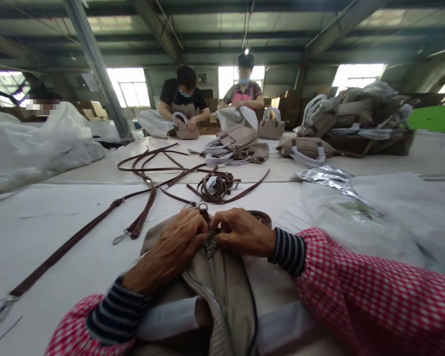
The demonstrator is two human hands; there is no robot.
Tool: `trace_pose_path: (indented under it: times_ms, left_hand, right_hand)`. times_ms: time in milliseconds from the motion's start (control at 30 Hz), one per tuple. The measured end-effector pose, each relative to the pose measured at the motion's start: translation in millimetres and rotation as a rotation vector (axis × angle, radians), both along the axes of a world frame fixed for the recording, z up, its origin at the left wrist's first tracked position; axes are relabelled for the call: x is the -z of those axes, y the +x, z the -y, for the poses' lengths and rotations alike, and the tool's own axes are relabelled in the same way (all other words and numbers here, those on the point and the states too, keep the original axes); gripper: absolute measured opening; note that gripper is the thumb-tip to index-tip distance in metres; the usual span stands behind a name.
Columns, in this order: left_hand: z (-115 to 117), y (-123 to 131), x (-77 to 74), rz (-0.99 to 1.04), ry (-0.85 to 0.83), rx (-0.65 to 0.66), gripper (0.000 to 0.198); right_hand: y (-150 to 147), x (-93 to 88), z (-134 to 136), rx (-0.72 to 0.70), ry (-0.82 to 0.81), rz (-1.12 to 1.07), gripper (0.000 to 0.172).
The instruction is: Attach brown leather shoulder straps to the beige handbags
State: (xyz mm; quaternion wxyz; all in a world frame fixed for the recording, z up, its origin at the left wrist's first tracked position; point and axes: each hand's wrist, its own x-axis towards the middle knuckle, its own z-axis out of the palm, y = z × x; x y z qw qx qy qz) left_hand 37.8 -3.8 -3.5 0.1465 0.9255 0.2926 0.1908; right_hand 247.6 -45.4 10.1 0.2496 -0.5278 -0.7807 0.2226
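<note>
A taupe handbag (241, 289) lies in front of me, its top zipper (212, 296) running toward me and its handles in pale wrapping. My left hand (172, 247) is closed on the bag's far end, thumb and fingers pressed together. My right hand (243, 231) pinches at the same spot from the right, fingertips nearly meeting the left ones. Between and just below the fingertips shows a small metal clasp or zipper pull (209, 246). Beyond them a brown tab with a metal ring (203, 207) sticks up. The exact pieces under the fingertips are hidden.
Brown straps (148, 180) with metal hooks spread to the left, beside a coiled strap (218, 187). Finished-looking bags (241, 141) lie farther back, with a heap of bags (356, 118) at right. Clear plastic (371, 217) covers the right side. Co-workers stand across the table.
</note>
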Motion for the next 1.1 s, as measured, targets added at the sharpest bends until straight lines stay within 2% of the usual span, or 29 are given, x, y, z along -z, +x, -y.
trace_pose_path:
  times_ms: [167, 300, 467, 633, 733, 900, 1100]
  left_hand:
    - [-6.9, -1.1, 12.4, 0.116, -0.103, -0.109, 0.033]
    - [-16.0, 0.3, 20.4, 0.166, -0.155, -0.097, 0.039]
    - [-13.7, -1.1, 10.8, 0.194, -0.285, -0.037, 0.031]
    - [-5.9, 3.5, -0.9, 0.118, -0.262, -0.06, 0.019]
    - [-4.0, 6.7, -1.2, 0.13, -0.245, -0.073, 0.02]
    - [-2.5, 5.0, 1.2, 0.169, -0.204, 0.005, 0.014]
    - [-3.5, 4.0, 4.2, 0.22, -0.207, 0.011, 0.014]
  right_hand:
    - [-5.4, 10.4, -6.0, 0.013, 0.021, -0.119, 0.012]
    - [-7.2, 25.4, -9.9, 0.037, 0.078, -0.187, 0.006]
    - [-8.2, 31.6, -4.1, 0.088, 0.141, -0.322, 0.003]
    - [-2.9, 27.4, 7.1, 0.074, 0.105, -0.392, 0.004]
    - [-0.2, 23.0, 11.4, 0.033, 0.062, -0.362, 0.003]
    - [3.0, 11.2, 10.8, 0.004, 0.018, -0.265, 0.004]
    - [31.6, -13.3, 19.4, -0.094, 0.066, 0.229, 0.009]
